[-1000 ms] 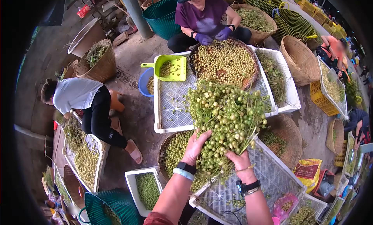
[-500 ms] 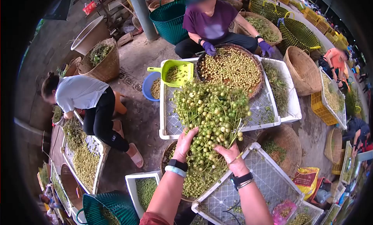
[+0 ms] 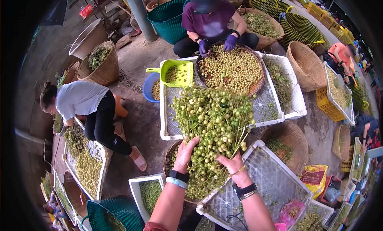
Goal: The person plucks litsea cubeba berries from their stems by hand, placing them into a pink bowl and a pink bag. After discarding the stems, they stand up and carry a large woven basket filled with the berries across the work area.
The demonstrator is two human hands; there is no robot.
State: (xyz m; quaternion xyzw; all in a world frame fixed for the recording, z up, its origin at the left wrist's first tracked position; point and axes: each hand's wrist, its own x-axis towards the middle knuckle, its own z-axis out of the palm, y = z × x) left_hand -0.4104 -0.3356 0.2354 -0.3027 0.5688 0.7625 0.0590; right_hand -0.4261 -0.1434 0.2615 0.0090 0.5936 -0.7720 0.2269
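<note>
Between my two hands is a large bunch of small round green and yellowish fruits on thin stems (image 3: 213, 123). My left hand (image 3: 186, 153) grips its lower left side, thumb on top, and my right hand (image 3: 232, 164) grips the lower right side. The far fingers of both hands are hidden under the bunch. Below it stands a round wicker basket (image 3: 168, 161) holding loose fruit. Just beyond the bunch lies a white mesh tray (image 3: 170, 129). A second white mesh tray (image 3: 267, 175) sits to the right of my right hand.
Across from me, a person in purple gloves (image 3: 230, 42) handles fruit in a round woven tray (image 3: 261, 85). A lime-green dustpan (image 3: 162, 73) rests beside it, above a blue bowl (image 3: 148, 87). Another person in a white shirt (image 3: 83, 97) bends over a tray at left.
The bunch stays in my hands, slightly lower in view. The opposite person's gloved hand has come from the side back to the woven tray, and that person's head has lowered.
</note>
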